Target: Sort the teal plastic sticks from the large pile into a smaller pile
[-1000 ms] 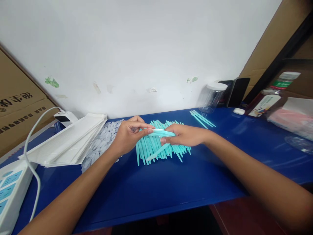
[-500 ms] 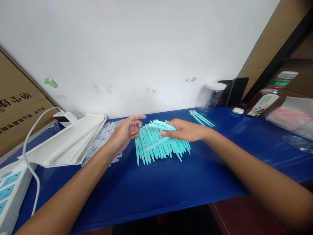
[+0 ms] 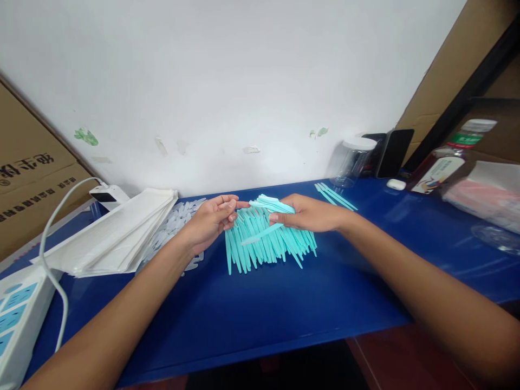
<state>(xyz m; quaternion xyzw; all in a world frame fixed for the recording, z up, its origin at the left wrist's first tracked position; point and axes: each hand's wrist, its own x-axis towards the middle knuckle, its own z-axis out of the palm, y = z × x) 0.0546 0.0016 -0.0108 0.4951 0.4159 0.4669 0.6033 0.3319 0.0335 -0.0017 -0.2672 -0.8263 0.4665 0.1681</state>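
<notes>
Several teal eyebrow razors [image 3: 273, 203] are bundled in my right hand [image 3: 311, 212], thumb in front and fingers behind. One of the held razors slants down to the left, apart from the bundle. Below lies a wide pile of matching teal razors [image 3: 252, 246], side by side on the blue table. My left hand [image 3: 215, 216] is at the pile's left edge, thumb pressed to curled fingers, index finger stretched toward the bundle's left ends. Whether anything small sits in that pinch is hidden. Pale translucent blade caps [image 3: 179, 219] are heaped behind my left wrist.
White paper-like sleeves [image 3: 117, 238] lie at left, near a power strip [image 3: 18, 311] and a white device [image 3: 109, 196] with a cable. A few razors [image 3: 335, 196] lie apart at right. Beyond them are a clear jar [image 3: 352, 162], a phone [image 3: 396, 153], a white case [image 3: 395, 184] and a bottle [image 3: 447, 160].
My left hand has moved slightly right and down, its index fingertip now at the bundle's left ends. The right hand, still holding the razors, has barely shifted.
</notes>
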